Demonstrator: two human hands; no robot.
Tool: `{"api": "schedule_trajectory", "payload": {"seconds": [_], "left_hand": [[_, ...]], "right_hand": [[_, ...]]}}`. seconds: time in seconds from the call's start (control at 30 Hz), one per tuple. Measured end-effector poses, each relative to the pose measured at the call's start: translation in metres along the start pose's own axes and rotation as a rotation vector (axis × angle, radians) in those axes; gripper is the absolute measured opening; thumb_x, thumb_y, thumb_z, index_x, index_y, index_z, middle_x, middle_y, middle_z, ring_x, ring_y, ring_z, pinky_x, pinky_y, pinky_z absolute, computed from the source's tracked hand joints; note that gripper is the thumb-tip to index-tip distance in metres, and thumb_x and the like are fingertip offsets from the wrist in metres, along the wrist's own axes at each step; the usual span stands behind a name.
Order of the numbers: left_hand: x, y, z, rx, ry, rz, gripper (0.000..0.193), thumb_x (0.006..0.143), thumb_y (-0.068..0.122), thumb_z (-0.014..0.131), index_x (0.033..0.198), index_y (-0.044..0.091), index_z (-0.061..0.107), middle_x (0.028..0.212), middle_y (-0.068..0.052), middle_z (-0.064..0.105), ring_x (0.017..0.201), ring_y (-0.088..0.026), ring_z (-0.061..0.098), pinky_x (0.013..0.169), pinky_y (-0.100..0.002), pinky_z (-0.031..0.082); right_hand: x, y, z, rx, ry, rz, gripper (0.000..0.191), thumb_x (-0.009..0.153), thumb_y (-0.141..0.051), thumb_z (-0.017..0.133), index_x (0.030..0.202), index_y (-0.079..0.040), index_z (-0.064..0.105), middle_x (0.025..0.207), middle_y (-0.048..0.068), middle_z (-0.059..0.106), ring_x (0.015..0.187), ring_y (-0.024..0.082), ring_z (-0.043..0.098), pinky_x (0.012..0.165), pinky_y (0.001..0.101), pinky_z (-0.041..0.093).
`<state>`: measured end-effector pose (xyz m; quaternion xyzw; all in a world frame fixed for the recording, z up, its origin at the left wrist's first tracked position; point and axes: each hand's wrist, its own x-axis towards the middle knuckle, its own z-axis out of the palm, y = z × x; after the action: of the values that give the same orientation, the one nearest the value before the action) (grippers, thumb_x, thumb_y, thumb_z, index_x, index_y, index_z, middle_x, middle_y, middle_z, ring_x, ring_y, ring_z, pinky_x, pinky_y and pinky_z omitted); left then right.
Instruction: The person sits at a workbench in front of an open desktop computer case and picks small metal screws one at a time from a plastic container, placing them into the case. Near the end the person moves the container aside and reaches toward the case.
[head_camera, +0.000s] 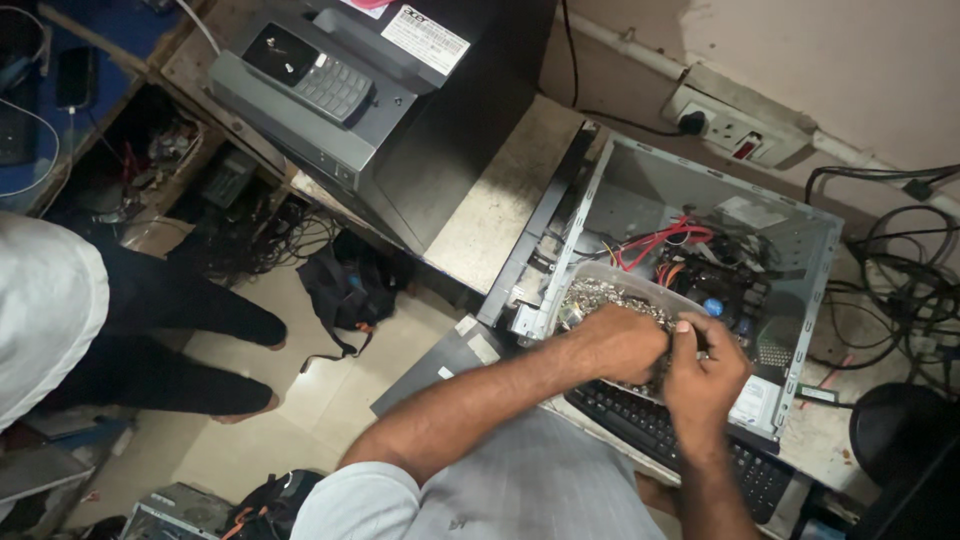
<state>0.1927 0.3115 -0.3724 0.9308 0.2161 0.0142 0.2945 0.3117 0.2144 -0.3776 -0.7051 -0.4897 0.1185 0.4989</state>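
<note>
1. Nearest the camera, a grey fabric lap (520, 480) is seen at the bottom edge, with two bare forearms reaching away from it toward the right.
2. Just beyond the lap, a black computer keyboard (660, 430) lies across the near edge of the work surface, partly hidden under the arms.
3. A clear plastic tub filled with small silvery metal screws (610, 292) sits above the keyboard, against the near left corner of an open grey metal computer case (800, 290).
4. The left hand (622, 345) is buried palm-down in the screws, fingers curled into the heap — whether anything is pinched cannot be told.
5. The right hand (705, 375) is held just beside the left at the tub's right rim, fingers bent toward the left hand; what it grips, if anything, cannot be told.
6. Inside the case, red wires (665, 240) and dark boards are visible further back.
7. A black tower computer with a grey front panel (400, 90) lies on the far left of the stone surface.
8. A white wall socket strip (740, 125) is fixed far right, with black cables (900, 260) tangled beside it.
9. On the tiled floor to the left, a black bag (345, 290) lies — and a standing person in dark trousers (170, 310) is seen at the left edge.
</note>
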Motion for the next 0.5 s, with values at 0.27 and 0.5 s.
{"api": "schedule_trajectory", "payload": {"seconds": [0.27,0.5], "left_hand": [[0.004,-0.004,0.005,-0.069,0.059,-0.043,0.018,0.071,0.014,0.071,0.082,0.001,0.076,0.085,-0.023,0.074,0.082,-0.041,0.073,0.074,-0.052,0.059],[0.004,-0.012,0.013,-0.298,0.103,-0.143,0.017,0.079,0.017,0.070,0.088,0.005,0.077,0.085,-0.024,0.073,0.083,-0.042,0.073,0.075,-0.051,0.058]], "right_hand": [[0.000,0.008,0.003,0.002,0.014,-0.018,0.013,0.100,-0.002,0.067,0.111,0.004,0.071,0.103,0.012,0.073,0.094,0.015,0.068,0.086,0.0290,0.053],[-0.005,0.023,0.006,0.071,0.042,-0.007,0.014,0.103,-0.002,0.062,0.114,0.004,0.069,0.103,0.010,0.071,0.095,0.015,0.065,0.087,0.0279,0.053]]}}
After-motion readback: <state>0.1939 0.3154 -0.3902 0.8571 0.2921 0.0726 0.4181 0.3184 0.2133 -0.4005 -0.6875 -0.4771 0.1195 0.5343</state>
